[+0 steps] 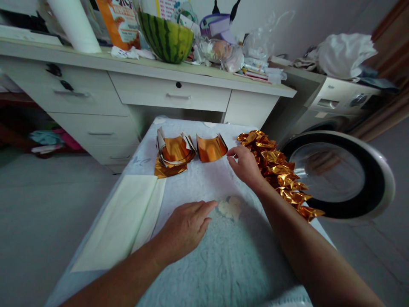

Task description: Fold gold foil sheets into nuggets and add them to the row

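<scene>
My left hand (188,228) is held over the patterned tablecloth with its fingers stretched out and nothing in them. Farther out, my right hand (245,165) has its thumb and forefinger apart. Its fingertips are right at the edge of a curled copper-gold foil sheet (211,149); whether they touch it I cannot tell. Left of that sheet lies a pile of curled foil sheets (175,149) with pale backs, above a flat gold piece (171,171). Along the table's right edge runs a heap of folded gold foil pieces (276,166), beside my right wrist.
Pale paper sheets (118,221) lie along the table's left side. Behind the table stands a white desk (179,91) bearing a cut watermelon (166,38), a paper roll (76,27) and plastic bags. At the right, a washing machine's round door (380,175) hangs open near the table edge.
</scene>
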Demonstrator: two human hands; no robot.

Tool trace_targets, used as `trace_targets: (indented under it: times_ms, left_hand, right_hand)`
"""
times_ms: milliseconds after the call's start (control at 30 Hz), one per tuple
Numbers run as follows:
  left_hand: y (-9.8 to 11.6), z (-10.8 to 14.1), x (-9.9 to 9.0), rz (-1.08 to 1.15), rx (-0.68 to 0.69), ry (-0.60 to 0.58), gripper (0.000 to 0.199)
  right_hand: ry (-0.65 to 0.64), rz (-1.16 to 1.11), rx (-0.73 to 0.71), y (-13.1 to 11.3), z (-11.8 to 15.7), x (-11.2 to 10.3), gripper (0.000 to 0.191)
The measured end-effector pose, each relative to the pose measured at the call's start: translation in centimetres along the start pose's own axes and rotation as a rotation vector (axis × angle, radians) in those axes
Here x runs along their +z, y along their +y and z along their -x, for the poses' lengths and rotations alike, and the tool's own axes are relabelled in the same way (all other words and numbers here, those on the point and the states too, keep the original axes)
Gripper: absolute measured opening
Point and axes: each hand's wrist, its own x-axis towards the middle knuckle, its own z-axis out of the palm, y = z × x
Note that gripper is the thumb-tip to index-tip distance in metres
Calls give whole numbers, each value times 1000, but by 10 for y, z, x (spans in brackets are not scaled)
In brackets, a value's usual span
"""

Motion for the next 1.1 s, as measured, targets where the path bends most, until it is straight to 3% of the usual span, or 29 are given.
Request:
trace_targets:
  times_ms: [167, 433, 1100]
  left_hand:
    - [0, 0, 1, -18, 16, 4, 27]
    - [-2, 1, 1, -20, 27, -16, 26]
    - [1, 0, -2, -49, 29, -35, 25]
  right_hand:
    - [15, 102, 218, 7, -7, 23, 9]
    - [-17, 239, 457, 6, -24, 32, 30]
    - [-46, 329, 444, 1, -24, 35, 27]
